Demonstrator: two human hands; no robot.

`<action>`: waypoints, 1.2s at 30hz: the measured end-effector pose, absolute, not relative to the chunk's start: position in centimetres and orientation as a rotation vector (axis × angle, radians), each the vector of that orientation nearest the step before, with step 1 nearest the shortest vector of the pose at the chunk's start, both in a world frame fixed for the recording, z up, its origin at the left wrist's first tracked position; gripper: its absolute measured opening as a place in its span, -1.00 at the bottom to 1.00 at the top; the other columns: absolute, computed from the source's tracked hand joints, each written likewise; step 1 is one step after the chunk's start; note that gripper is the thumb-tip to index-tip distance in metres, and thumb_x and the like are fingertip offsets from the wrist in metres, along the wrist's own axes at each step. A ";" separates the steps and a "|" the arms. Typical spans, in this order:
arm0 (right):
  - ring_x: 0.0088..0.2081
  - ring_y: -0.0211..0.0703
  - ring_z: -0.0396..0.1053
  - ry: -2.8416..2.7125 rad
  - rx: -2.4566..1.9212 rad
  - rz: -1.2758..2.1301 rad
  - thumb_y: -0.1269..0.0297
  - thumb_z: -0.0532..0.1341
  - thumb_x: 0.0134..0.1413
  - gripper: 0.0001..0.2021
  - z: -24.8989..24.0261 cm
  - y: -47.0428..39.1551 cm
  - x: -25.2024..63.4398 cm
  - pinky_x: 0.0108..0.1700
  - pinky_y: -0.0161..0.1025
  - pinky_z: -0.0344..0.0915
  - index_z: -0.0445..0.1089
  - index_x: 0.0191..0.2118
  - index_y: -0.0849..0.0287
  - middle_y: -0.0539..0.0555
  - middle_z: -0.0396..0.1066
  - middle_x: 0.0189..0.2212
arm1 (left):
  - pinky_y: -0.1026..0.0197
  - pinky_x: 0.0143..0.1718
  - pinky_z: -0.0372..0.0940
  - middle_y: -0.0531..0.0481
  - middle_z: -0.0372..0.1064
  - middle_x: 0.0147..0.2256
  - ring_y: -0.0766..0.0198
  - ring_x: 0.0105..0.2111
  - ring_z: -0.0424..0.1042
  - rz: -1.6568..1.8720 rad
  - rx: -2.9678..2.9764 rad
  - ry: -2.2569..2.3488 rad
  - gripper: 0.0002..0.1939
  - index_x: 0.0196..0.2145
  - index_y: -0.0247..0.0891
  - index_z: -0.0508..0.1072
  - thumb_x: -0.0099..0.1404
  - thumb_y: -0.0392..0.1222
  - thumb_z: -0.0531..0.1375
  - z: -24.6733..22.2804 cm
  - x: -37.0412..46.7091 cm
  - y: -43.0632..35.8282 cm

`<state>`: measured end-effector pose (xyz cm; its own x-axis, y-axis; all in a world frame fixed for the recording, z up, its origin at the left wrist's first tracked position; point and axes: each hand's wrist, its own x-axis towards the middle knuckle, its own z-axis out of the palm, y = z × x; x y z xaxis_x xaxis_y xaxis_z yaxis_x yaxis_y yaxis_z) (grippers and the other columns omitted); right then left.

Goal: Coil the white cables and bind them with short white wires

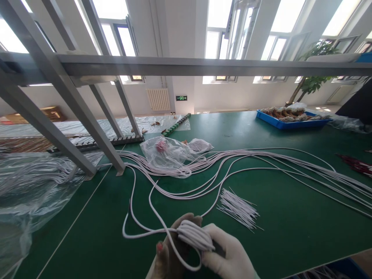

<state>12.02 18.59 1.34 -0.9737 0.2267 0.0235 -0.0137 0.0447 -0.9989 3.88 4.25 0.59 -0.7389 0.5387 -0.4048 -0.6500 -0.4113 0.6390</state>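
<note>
Low in the middle of the view, both my hands hold a coiled bundle of white cable (194, 234). My left hand (170, 254) is bare and grips the coil from the left. My right hand (229, 255) wears a white glove and clamps the coil from the right. A loose loop of the same cable (136, 217) trails off to the left over the green table (290, 224). A small pile of thin white ties (238, 209) lies just beyond my right hand.
Many long white cables (261, 166) run across the table to the right. Clear plastic bags (168, 155) sit mid-table, more plastic sheeting (31, 186) at left. Grey metal frame legs (87, 128) stand at left. A blue tray (293, 120) sits far right.
</note>
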 end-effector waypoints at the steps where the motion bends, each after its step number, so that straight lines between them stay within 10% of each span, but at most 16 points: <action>1: -0.16 0.05 0.50 -2.067 -0.304 2.195 -0.12 0.36 0.23 -0.60 1.3 18.9 11.8 -0.07 -0.05 0.43 0.56 -0.08 0.13 0.12 0.58 -0.18 | -0.21 0.10 0.44 -0.24 0.60 -0.11 -0.35 0.19 0.41 2.167 -0.171 1.021 -0.22 -0.14 -0.13 0.64 -0.18 0.47 0.49 0.6 3.8 4.3; 10: 0.02 0.17 0.49 -2.125 -0.499 2.183 0.04 0.32 0.21 -0.56 0.3 17.4 11.5 0.12 0.08 0.41 0.47 0.12 0.14 0.17 0.56 -0.04 | 0.14 -0.18 0.53 -0.02 0.59 -0.32 0.05 -0.18 0.62 2.111 -0.575 1.065 -0.62 0.11 -0.20 0.43 0.41 -0.05 0.31 2.0 4.3 6.3; 15: 0.00 0.21 0.52 -2.425 -0.693 1.381 0.16 0.17 0.31 -0.58 -1.0 16.3 11.6 0.05 0.11 0.50 0.37 0.21 0.15 0.28 0.51 -0.01 | 0.05 -0.12 0.56 -0.08 0.61 -0.15 0.04 -0.14 0.63 2.091 -0.624 1.087 -0.71 0.07 -0.16 0.43 0.41 -0.21 0.29 3.1 4.8 6.8; 20: -0.25 0.13 0.62 -2.499 -0.685 1.263 0.16 0.03 0.42 -0.57 -3.1 15.9 11.6 -0.26 -0.06 0.59 0.32 0.28 0.13 0.25 0.60 -0.14 | 0.06 -0.15 0.55 -0.06 0.58 -0.22 0.06 -0.21 0.61 2.072 -0.606 1.136 -0.74 -0.03 -0.22 0.51 0.34 -0.18 0.37 1.9 4.1 6.4; 29: -0.45 0.13 0.55 -2.933 -0.718 0.659 0.41 0.09 0.31 -0.73 -4.2 15.3 10.4 -0.49 -0.10 0.45 0.49 -0.01 0.15 0.25 0.53 -0.32 | -0.03 -0.23 0.50 -0.08 0.51 -0.26 -0.05 -0.23 0.53 1.925 -0.458 1.447 -0.34 -0.09 -0.23 0.55 -0.06 0.14 0.60 0.5 3.3 5.8; 36: -0.07 0.04 0.54 -2.507 -0.335 1.611 0.18 0.14 0.39 -0.72 -1.4 17.2 11.7 -0.03 -0.09 0.50 0.44 0.12 0.04 0.14 0.54 -0.07 | -0.15 -0.11 0.52 -0.13 0.55 -0.28 -0.24 -0.04 0.54 2.041 -0.373 1.405 -0.81 -0.28 -0.05 0.60 0.16 -0.01 0.44 0.7 3.2 5.2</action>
